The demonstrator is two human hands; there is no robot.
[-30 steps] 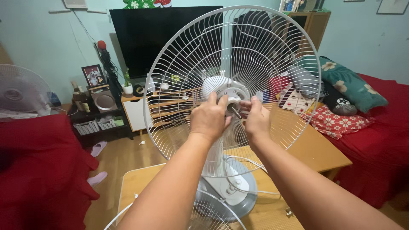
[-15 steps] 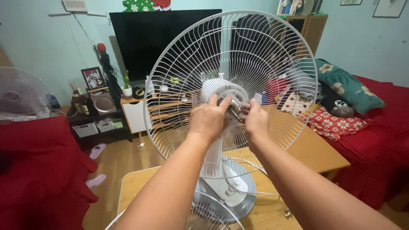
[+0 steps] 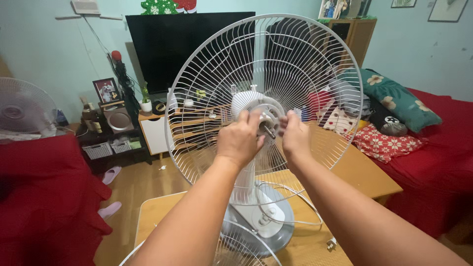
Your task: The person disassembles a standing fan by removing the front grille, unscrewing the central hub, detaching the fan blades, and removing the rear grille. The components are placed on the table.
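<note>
Fan [image 3: 256, 207]: it stands upright on the wooden table [image 3: 367, 177] in front of me, blade off, rear wire guard [image 3: 212, 74] in place.
Left hand [image 3: 240, 140]: my fingers are curled against the motor hub [image 3: 256, 106], left of the bare shaft [image 3: 268, 130].
Right hand [image 3: 294, 135]: my fingers are bent at the hub's right edge; I cannot tell whether they pinch anything.
Cord [image 3: 305, 207]: it lies loose by the round base.

I have both forearms stretched forward and up, converging toward the middle. My left hand [image 3: 240, 139] is curled, fingers bent inward; my right hand [image 3: 295, 136] mirrors it, just beside.
</note>
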